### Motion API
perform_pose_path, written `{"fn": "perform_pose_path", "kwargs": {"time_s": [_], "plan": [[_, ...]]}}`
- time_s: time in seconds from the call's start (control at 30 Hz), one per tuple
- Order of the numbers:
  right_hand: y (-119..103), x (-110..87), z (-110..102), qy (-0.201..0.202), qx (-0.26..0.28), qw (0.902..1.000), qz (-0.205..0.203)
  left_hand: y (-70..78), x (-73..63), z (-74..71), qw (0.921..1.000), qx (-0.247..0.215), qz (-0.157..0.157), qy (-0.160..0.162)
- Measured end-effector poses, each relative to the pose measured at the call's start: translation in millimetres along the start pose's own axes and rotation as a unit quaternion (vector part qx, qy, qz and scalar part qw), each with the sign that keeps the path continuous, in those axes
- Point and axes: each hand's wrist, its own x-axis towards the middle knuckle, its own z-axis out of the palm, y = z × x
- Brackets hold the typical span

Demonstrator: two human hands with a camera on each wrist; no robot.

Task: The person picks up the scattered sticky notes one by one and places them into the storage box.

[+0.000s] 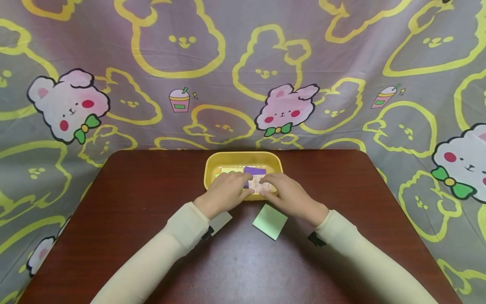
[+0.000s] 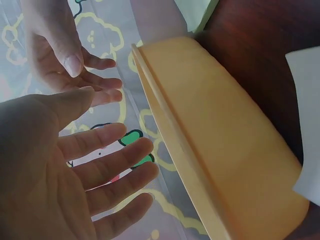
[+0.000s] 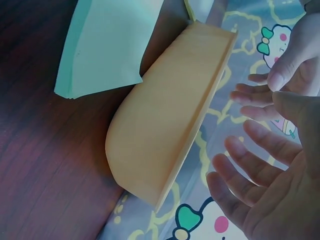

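Observation:
A yellow plastic basin (image 1: 243,155) stands at the far side of the table. Inside it lie a yellow paper pad (image 1: 232,170), a purple piece (image 1: 255,170) and a pale patterned piece (image 1: 256,184), partly covered from view by the hands. My left hand (image 1: 228,189) hovers over the basin's left part, its fingers (image 2: 120,170) spread and loosely bent, with nothing held. Over the right part is my right hand (image 1: 290,194), likewise relaxed and holding nothing in the right wrist view. The fingertips of both hands point toward each other, a small gap apart.
A light green sticky-note pad (image 1: 270,221) lies on the brown table (image 1: 152,177) in front of the basin. A greyish-white pad (image 1: 221,223) is partly hidden under the left wrist. Behind the table hangs a patterned curtain (image 1: 220,93).

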Motion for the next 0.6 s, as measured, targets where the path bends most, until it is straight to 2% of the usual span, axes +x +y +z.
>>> {"fn": "perform_pose_path", "kwargs": {"time_s": [0.13, 0.6], "plan": [[0.5, -4.6, -0.5, 0.004, -0.004, 1.0000, -0.004, 3.2, -3.0, 2.3, 1.0000, -0.007, 0.003, -0.003], [3.2, -25.9, -0.5, -0.006, -0.008, 0.9999, 0.013, 14.3, -12.4, 8.8, 0.9995, 0.014, 0.029, 0.002]]}}
